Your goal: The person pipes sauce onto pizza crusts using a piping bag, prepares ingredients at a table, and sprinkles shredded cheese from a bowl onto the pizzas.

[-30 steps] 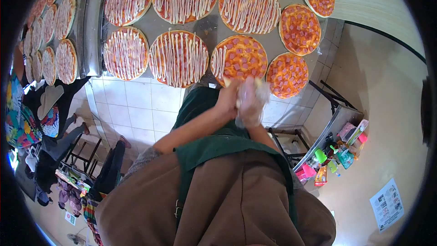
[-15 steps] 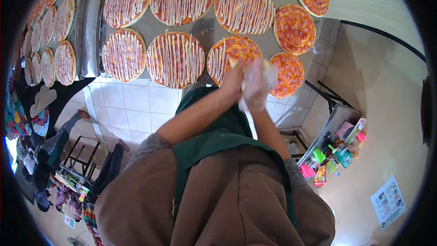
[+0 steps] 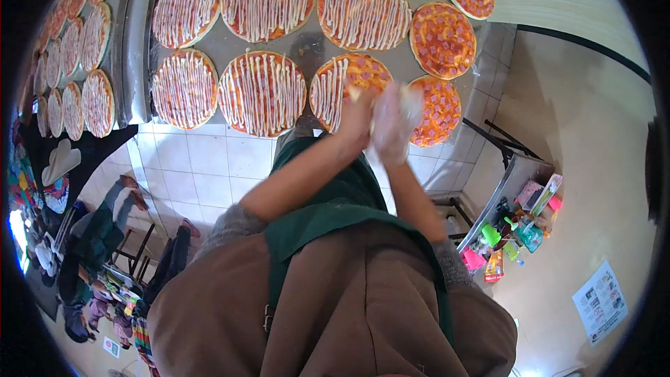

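Both my hands are closed round a clear plastic piping bag [image 3: 412, 105] of pale sauce, held over the near edge of the table. My left hand [image 3: 357, 124] grips its lower part, near the pale tip. Around the upper part wraps my right hand [image 3: 392, 132], blurred and partly covered by clear plastic. Below them lies a half-striped pizza [image 3: 328, 91], with pale lines on its left side and diced pink topping bare on its right. To the right is an unstriped pizza [image 3: 438, 113]; to the left, a fully striped pizza [image 3: 262, 94].
More pizzas, striped and plain, cover the metal table [image 3: 307, 42]. A second table at left carries several pizzas [image 3: 98, 101]. At right, a small side table [image 3: 513, 174] holds colourful bottles and packets. People [image 3: 105, 230] are at the far left.
The view has shifted slightly, so the pizzas appear further left. Pale lines cover a little more of the half-striped pizza. Both hands keep their grip on the piping bag.
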Demonstrator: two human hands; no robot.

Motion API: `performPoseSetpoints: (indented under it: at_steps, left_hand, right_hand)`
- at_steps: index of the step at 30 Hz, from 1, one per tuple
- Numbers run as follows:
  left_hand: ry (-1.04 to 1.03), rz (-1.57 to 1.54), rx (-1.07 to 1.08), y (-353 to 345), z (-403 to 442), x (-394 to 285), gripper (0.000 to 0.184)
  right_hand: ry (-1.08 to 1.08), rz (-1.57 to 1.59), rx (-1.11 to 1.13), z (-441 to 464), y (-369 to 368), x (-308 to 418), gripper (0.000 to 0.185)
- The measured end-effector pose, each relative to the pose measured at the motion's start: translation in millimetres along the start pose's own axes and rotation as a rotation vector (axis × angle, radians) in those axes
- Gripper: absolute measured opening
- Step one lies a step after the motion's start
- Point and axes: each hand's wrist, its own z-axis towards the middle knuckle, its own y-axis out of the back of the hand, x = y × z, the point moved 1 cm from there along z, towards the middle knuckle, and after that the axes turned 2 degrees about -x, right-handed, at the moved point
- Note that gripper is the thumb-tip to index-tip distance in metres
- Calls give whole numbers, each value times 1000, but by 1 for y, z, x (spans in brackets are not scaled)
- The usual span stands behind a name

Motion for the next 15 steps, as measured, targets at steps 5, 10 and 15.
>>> performPoseSetpoints:
  at_steps: [5,10,15]
  left_hand:
    - [-74,102,-65,19,-33,43,31]
    - [-72,71,86,-15,29,-10,38]
    - [-40,92,-138,20,-44,60,32]
  right_hand:
    - [171,-52,-79,-62,20,0,18]
    - [-166,397,81,22,6,-5,40]
    - [23,147,-19,-71,16,-17,32]
